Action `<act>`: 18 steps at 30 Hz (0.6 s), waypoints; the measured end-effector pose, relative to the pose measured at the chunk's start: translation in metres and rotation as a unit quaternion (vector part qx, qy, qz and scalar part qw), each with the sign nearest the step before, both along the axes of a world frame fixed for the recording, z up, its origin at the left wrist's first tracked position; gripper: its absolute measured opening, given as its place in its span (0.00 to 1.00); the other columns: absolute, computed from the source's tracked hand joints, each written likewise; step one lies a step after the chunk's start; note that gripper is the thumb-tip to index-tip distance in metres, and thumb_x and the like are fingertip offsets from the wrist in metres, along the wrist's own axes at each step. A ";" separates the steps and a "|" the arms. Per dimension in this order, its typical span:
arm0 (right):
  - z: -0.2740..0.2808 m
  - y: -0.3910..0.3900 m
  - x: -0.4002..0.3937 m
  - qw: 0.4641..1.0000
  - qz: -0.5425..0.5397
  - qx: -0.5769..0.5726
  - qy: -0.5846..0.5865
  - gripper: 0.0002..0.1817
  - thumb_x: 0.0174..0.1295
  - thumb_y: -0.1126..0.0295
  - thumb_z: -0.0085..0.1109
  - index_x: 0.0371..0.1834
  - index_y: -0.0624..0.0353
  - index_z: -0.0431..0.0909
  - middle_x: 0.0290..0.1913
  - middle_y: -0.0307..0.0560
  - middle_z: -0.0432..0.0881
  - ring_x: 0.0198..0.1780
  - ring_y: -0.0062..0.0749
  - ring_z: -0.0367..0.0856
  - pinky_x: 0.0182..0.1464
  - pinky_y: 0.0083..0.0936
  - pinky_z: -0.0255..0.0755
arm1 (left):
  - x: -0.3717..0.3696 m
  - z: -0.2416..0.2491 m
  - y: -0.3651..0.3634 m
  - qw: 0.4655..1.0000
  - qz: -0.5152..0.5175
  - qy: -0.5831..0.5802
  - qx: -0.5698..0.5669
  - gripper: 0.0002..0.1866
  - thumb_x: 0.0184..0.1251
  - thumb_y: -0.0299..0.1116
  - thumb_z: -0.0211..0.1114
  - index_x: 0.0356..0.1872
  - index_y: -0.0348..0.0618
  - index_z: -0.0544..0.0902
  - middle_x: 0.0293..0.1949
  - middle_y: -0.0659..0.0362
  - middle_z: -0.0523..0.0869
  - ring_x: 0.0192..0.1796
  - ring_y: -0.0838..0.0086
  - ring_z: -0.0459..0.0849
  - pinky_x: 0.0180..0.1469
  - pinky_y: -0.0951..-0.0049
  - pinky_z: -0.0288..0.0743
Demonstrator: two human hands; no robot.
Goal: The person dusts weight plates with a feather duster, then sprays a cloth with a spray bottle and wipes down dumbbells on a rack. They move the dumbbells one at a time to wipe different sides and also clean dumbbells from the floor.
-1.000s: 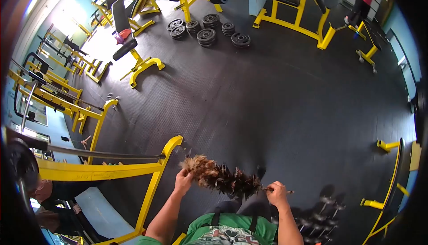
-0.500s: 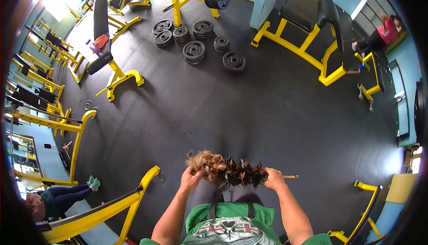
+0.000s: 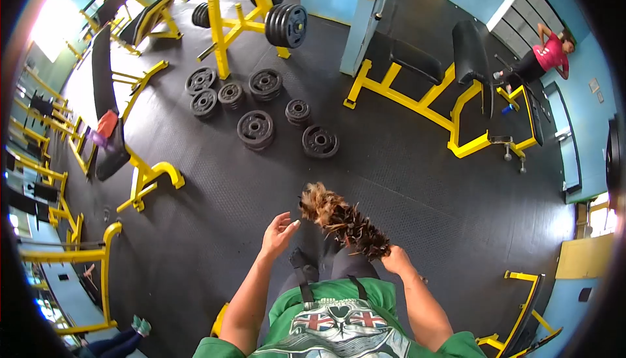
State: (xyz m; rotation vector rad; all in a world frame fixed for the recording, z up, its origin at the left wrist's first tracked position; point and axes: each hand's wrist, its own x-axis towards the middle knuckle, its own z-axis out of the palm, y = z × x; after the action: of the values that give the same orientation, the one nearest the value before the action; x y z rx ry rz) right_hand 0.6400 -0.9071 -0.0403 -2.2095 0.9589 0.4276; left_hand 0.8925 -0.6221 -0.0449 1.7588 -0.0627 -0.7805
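Beyond the shirt [image 3: 340, 338] (lettering [image 3: 338, 300] illegible) — right hand [image 3: 396, 261] grips feather duster [image 3: 345, 222], left hand [image 3: 279, 235] open.

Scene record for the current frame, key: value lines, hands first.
left hand: raised, open, beside the feathered tip, apart from it
right hand: closed at the dark-feathered end of the feather duster
duster pose: slanted, light brown tip up and left in view, above the floor
floor items: black weight plates, several in stacks
plate rack: yellow frame, black plates mounted
left bench: orange-red cloth on the pad
other people: one in a pink top, upper right; lower legs visible, lower left
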 end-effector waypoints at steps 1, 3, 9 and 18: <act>-0.004 -0.009 0.016 1.000 -0.014 0.008 -0.008 0.17 0.56 0.61 0.58 0.42 0.61 0.81 0.41 0.64 0.82 0.48 0.61 0.79 0.49 0.46 0.74 | 0.023 -0.005 -0.016 1.000 -0.007 0.013 -0.010 0.33 0.62 0.46 0.69 0.63 0.38 0.71 0.55 0.46 0.79 0.54 0.65 0.81 0.53 0.68 0.77; -0.015 -0.032 0.049 0.999 -0.029 0.017 -0.016 0.16 0.56 0.62 0.58 0.42 0.61 0.81 0.41 0.64 0.82 0.48 0.61 0.78 0.48 0.45 0.74 | 0.067 -0.010 -0.053 1.000 -0.021 0.009 -0.016 0.32 0.62 0.46 0.68 0.63 0.37 0.71 0.55 0.46 0.79 0.54 0.64 0.81 0.53 0.68 0.77; -0.047 -0.138 0.161 0.998 -0.048 0.047 0.003 0.16 0.57 0.62 0.59 0.43 0.62 0.81 0.42 0.65 0.81 0.49 0.61 0.78 0.47 0.45 0.74 | 0.177 -0.049 -0.163 1.000 -0.004 0.020 0.002 0.32 0.63 0.46 0.67 0.62 0.36 0.71 0.55 0.45 0.79 0.54 0.63 0.81 0.53 0.67 0.77; -0.019 -0.301 0.386 0.995 -0.014 0.026 -0.093 0.14 0.56 0.66 0.61 0.43 0.62 0.80 0.40 0.63 0.82 0.46 0.59 0.80 0.44 0.41 0.75 | 0.363 -0.018 -0.300 0.997 0.073 -0.020 -0.024 0.29 0.63 0.42 0.69 0.61 0.38 0.73 0.51 0.50 0.81 0.51 0.70 0.81 0.51 0.72 0.75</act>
State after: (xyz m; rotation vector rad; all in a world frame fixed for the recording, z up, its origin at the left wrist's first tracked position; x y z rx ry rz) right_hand 1.0260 -1.2081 -0.0588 -2.1430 0.8677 0.2279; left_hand 1.2560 -0.9218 -0.0633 1.7121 0.0208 -0.6325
